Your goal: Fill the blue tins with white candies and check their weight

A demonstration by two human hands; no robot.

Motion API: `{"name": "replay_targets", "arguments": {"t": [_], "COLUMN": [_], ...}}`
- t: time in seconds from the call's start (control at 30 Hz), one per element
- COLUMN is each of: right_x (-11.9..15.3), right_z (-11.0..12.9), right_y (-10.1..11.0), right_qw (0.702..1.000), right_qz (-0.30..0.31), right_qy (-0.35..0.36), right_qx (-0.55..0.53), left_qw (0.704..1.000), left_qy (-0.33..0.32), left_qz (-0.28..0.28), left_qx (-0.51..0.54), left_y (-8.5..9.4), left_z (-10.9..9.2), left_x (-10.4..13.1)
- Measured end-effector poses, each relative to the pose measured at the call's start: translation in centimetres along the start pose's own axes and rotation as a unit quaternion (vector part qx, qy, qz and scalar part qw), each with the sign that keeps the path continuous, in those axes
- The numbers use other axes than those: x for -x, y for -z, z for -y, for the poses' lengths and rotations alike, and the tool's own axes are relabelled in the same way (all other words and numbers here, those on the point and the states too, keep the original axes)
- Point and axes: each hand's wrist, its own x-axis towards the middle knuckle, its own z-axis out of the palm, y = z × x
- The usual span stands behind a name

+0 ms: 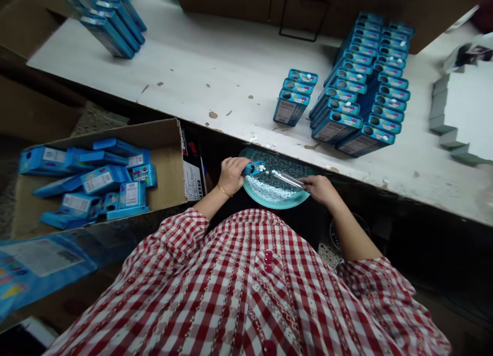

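My left hand is closed around a small blue box, held over the left side of a turquoise basin. White pellets lie heaped along the basin's near side, and a few sit at the box's top. In my right hand is the handle end of a narrow metal scoop. Its tip points left toward the box, with some white pellets on and just beyond it. The basin sits below the table's near edge, in front of my body.
On the white table stand three blue boxes and longer rows of them to the right. More boxes stand far left. A cardboard carton with several blue boxes is at left. White stacked pieces lie far right.
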Motion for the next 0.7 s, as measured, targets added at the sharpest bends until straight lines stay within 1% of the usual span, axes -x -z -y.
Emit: {"name": "replay_targets", "arguments": {"t": [0.07, 0.1, 0.17, 0.23, 0.3, 0.37, 0.43, 0.47, 0.53, 0.57, 0.6, 0.63, 0.67, 0.7], "right_x": [0.0, -0.1, -0.3, -0.5, -0.7, -0.7, -0.7, -0.6, -0.6, -0.6, -0.8, -1.1, -1.5, -2.0], "right_z": [-0.1, -0.1, -0.2, -0.3, -0.4, -0.3, -0.2, -0.2, -0.2, -0.3, -0.5, -0.8, -1.1, -1.5], "right_y": [-0.7, -0.9, -1.3, -1.7, -2.0, -2.5, -3.0, -3.3, -3.9, -4.3, -4.7, -5.2, -5.7, -6.3], "right_qw": [0.994, 0.992, 0.996, 0.998, 0.999, 0.999, 0.999, 0.999, 0.999, 0.998, 0.998, 0.998, 0.998, 0.998], "right_qz": [-0.024, -0.029, -0.032, -0.032, -0.036, -0.036, -0.032, -0.027, -0.017, -0.013, -0.010, -0.010, -0.014, -0.017], "right_qy": [-0.046, -0.059, -0.055, -0.042, -0.029, -0.012, 0.009, 0.021, 0.045, 0.055, 0.061, 0.063, 0.058, 0.056], "right_qx": [0.093, 0.104, 0.071, 0.039, 0.027, 0.019, 0.009, 0.006, -0.003, -0.010, -0.017, -0.027, -0.028, -0.024], "left_qw": [0.999, 0.998, 0.989, 0.979, 0.972, 0.968, 0.968, 0.970, 0.972, 0.971, 0.970, 0.970, 0.968, 0.965], "left_qy": [-0.013, -0.013, -0.011, -0.010, -0.009, -0.017, -0.020, -0.005, 0.026, 0.029, 0.018, -0.001, -0.008, 0.000], "left_qz": [-0.023, -0.041, -0.081, -0.106, -0.101, -0.078, -0.056, -0.061, -0.088, -0.110, -0.134, -0.158, -0.190, -0.227], "left_qx": [0.026, 0.055, 0.123, 0.176, 0.213, 0.239, 0.244, 0.236, 0.218, 0.212, 0.203, 0.186, 0.161, 0.129], "left_y": [1.5, 2.2, 3.1, 2.9, 1.6, -0.6, -2.8, -3.7, -4.5, -4.3, -3.8, -2.9, -1.6, 0.0], "left_z": [-0.4, -0.8, -1.8, -2.8, -3.4, -3.6, -3.4, -3.2, -2.7, -2.2, -1.5, -0.5, 0.8, 2.5], "left_x": [-0.5, -1.0, -2.9, -5.9, -9.7, -13.4, -16.1, -16.9, -16.9, -16.4, -15.5, -14.5, -13.3, -11.9]}}
